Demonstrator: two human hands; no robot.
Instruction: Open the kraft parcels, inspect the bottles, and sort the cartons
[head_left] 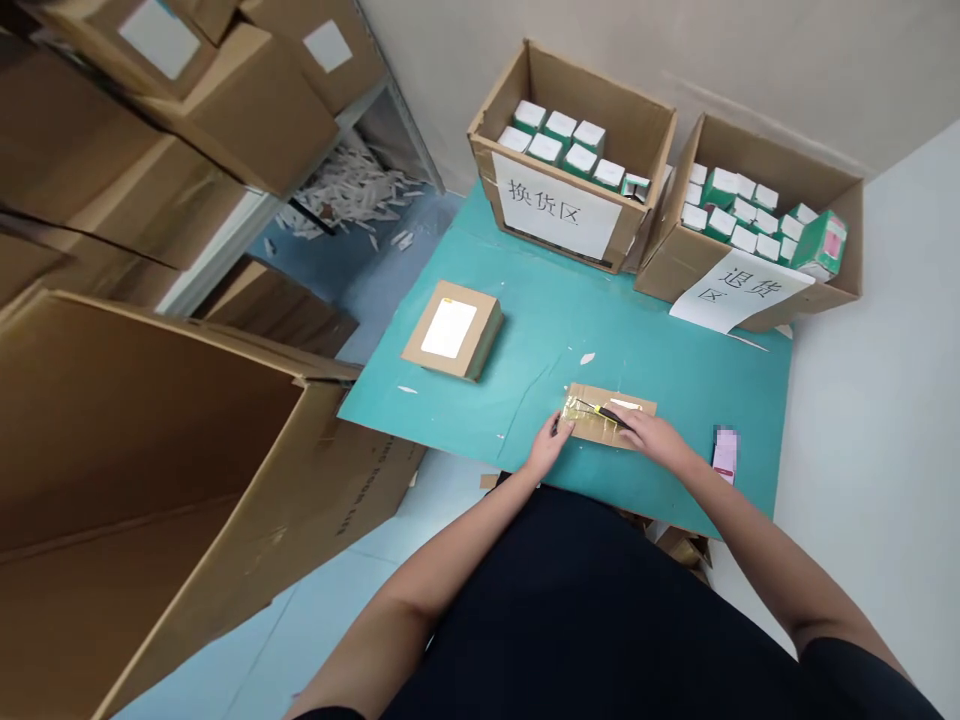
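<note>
Two bare hands worked over a flat, brown corrugated cardboard parcel (609, 421) banded with shiny clear tape, and from my remote seat on the head camera I saw it lying near the front edge of a teal-green board tabletop (525, 340). The right hand (651, 437) was closed around a slim yellow-and-black box cutter (604, 411), which lay along the taped top of the parcel; I could not make out a blade. The left hand (550, 445) was loosely open, its fingers (559, 427) against the parcel's left end, steadying it without any clear grip. I judged the parcel light and fairly stiff, though thin enough to dent under hard pressure, with slippery tape, so its bare cardboard edges looked the best place to take hold. Farther up the tabletop sat a squat cardboard box with a white label (452, 332), and beyond it stood two open cardboard cartons (570, 100) (780, 150) filled with small white-and-green boxes (555, 150), each carton bearing a white paper sign with Chinese characters (556, 205) (742, 290). A blurred pink-and-white slip (724, 455) lay beside the right hand
</note>
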